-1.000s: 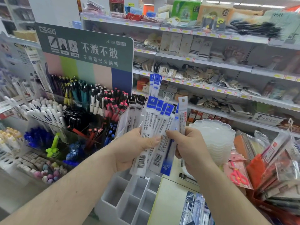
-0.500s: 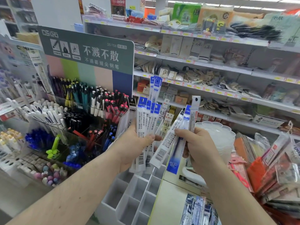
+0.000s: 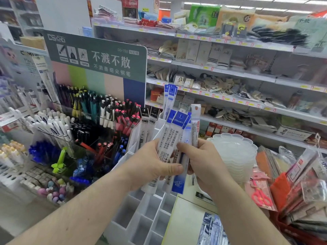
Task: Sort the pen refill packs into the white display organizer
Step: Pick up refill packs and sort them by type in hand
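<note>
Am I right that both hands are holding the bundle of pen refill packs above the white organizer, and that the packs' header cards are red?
Not quite: the head view shows the header cards are blue, not red. The rest stands: the left hand and right hand both hold the bundle of pen refill packs above the white organizer.

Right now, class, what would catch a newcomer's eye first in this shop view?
Centre frame, the left hand and right hand together grip a fan of blue-topped refill packs above the white display organizer. Behind, to the left, a green sign tops rows of coloured pens.
</note>
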`<action>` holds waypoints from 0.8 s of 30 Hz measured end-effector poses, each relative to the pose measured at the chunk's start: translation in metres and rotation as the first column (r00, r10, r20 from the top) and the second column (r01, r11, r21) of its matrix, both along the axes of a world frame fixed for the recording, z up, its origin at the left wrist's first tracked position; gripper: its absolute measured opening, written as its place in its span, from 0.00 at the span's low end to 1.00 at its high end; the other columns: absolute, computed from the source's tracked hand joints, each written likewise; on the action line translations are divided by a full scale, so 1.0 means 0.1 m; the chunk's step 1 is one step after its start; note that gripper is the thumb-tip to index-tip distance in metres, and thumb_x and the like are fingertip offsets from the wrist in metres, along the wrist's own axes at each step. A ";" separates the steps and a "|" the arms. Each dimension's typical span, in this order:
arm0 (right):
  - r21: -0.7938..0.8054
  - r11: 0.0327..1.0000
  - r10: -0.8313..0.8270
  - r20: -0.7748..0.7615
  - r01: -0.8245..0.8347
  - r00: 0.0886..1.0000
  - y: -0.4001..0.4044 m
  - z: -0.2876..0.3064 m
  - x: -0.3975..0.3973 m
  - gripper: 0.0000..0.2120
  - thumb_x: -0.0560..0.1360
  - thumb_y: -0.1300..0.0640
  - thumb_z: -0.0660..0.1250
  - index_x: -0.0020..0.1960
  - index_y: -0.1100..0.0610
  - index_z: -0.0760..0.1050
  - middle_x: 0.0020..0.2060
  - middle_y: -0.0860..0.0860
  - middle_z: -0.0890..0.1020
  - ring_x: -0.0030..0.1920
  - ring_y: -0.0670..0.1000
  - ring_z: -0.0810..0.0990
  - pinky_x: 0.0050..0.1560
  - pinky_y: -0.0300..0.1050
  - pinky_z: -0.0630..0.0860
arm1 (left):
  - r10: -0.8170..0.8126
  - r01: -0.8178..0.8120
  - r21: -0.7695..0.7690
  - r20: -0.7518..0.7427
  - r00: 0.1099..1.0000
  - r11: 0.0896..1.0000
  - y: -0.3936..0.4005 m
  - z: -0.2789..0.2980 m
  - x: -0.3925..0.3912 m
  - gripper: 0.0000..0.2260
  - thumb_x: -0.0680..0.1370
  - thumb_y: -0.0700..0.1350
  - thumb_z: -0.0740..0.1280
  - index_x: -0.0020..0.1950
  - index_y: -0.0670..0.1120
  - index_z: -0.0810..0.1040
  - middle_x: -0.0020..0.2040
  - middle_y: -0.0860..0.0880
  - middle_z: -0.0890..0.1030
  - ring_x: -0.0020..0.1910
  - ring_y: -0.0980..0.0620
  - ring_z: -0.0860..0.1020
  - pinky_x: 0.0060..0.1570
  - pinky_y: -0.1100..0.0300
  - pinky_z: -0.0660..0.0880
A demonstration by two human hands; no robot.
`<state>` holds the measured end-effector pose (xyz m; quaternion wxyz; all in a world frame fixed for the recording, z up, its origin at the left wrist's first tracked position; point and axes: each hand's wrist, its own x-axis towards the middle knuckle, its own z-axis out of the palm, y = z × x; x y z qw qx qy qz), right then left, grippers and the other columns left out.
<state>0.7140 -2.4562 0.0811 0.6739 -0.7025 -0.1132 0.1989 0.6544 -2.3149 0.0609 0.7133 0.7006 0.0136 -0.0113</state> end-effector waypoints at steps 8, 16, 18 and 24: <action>0.072 0.997 -0.017 0.011 0.016 1.000 -0.05 -0.04 0.03 0.05 0.79 0.57 0.67 0.48 0.57 0.81 0.45 0.66 0.83 0.38 0.59 0.74 0.29 0.44 0.69 | 0.106 -0.106 0.000 -0.019 0.994 0.994 0.03 0.02 0.01 0.16 0.73 0.31 0.72 0.59 0.43 0.78 0.41 0.49 0.84 0.36 0.53 0.81 0.30 0.60 0.75; 0.182 0.978 -0.111 0.025 0.105 0.994 -0.11 0.01 0.02 0.07 0.79 0.59 0.66 0.43 0.54 0.80 0.37 0.54 0.84 0.43 0.61 0.81 0.45 0.58 0.78 | 0.227 -0.216 0.142 -0.068 0.971 0.966 0.05 -0.10 0.10 0.11 0.74 0.34 0.71 0.49 0.48 0.75 0.39 0.48 0.83 0.44 0.43 0.84 0.33 0.57 0.75; 0.183 0.979 -0.109 0.064 0.095 0.992 -0.03 -0.01 -0.02 0.06 0.80 0.60 0.66 0.46 0.53 0.81 0.40 0.53 0.87 0.47 0.62 0.85 0.55 0.66 0.79 | 0.229 -0.214 0.199 -0.051 0.972 0.956 0.00 -0.10 0.09 0.12 0.75 0.35 0.71 0.52 0.50 0.76 0.41 0.48 0.83 0.41 0.48 0.83 0.34 0.60 0.76; 0.235 0.962 -0.171 0.124 0.139 0.977 0.21 -0.16 -0.07 0.09 0.70 0.63 0.77 0.47 0.54 0.83 0.42 0.51 0.88 0.43 0.51 0.87 0.45 0.49 0.84 | 0.228 -0.219 0.274 0.001 0.974 0.936 -0.02 -0.14 0.11 0.12 0.74 0.37 0.72 0.53 0.50 0.77 0.40 0.50 0.85 0.38 0.51 0.84 0.38 0.52 0.81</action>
